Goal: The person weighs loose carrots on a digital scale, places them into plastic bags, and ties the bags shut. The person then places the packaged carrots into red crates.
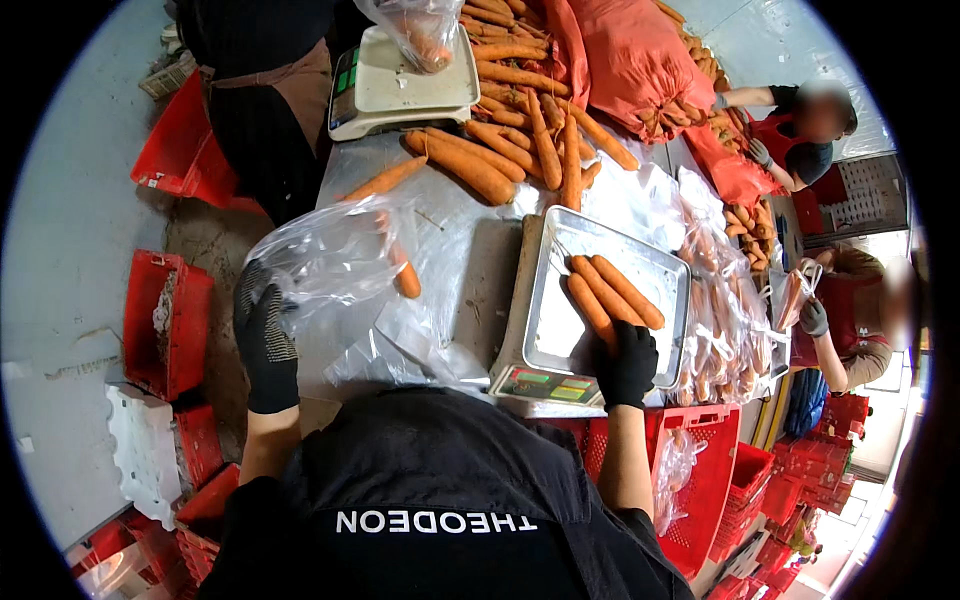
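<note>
My left hand (pixel 266 334), in a black glove with a ribbed palm, grips the edge of a clear plastic bag (pixel 322 251) above the metal table. My right hand (pixel 628 364), also in a black glove, is at the near ends of three carrots (pixel 606 292) lying in the metal tray (pixel 551 300) of a weighing scale (pixel 510 360); whether its fingers are closed on one is hidden. A single carrot (pixel 405 274) lies by the bag, partly behind its film. More plastic film (pixel 405 345) is spread on the table before me.
Loose carrots (pixel 480 165) heap at the far side beside a red mesh sack (pixel 637 60). Another scale (pixel 416 90) bears a bagged carrot. Filled bags (pixel 712 330) lie right of my tray. Red crates (pixel 169 322) flank the table. One person stands at far left, others at right.
</note>
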`<control>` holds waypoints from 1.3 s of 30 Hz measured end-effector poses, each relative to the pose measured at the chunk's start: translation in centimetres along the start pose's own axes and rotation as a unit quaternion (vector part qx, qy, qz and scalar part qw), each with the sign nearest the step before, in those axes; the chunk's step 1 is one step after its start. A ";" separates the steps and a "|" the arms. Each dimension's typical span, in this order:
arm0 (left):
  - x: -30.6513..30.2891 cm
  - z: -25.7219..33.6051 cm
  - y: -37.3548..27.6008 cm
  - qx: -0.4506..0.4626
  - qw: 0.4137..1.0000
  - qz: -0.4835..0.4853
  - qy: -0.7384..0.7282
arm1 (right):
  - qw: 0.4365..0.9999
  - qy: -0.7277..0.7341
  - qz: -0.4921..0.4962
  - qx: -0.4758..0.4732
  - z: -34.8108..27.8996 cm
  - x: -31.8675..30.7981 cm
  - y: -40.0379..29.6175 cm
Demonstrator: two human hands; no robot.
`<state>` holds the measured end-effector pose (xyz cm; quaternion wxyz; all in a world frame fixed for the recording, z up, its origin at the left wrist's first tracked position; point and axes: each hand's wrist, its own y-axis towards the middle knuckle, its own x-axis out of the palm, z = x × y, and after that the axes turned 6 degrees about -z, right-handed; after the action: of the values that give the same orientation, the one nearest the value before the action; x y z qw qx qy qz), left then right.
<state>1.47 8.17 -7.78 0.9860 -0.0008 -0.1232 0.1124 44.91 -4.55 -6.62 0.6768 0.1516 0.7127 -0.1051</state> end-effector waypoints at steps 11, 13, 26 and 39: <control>-12.4 -9.1 5.9 0.168 0.896 -0.064 0.406 | 0.968 0.221 0.096 0.066 6.9 -1.1 0.3; -11.5 -7.0 6.5 0.240 0.828 -0.089 0.499 | 0.891 0.376 0.189 0.170 11.0 -2.1 -0.2; 0.6 -0.1 2.7 0.011 0.983 -0.115 0.140 | 0.978 0.187 -0.083 0.043 6.8 -0.1 2.4; 17.9 4.2 -5.9 -0.058 0.885 -0.402 0.228 | 0.866 0.458 0.099 -0.175 0.0 -4.6 -0.5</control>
<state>18.67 6.24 0.85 0.9459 -0.0338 0.1085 -0.3038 44.95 -5.34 -2.10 0.2961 0.1311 0.9307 0.1701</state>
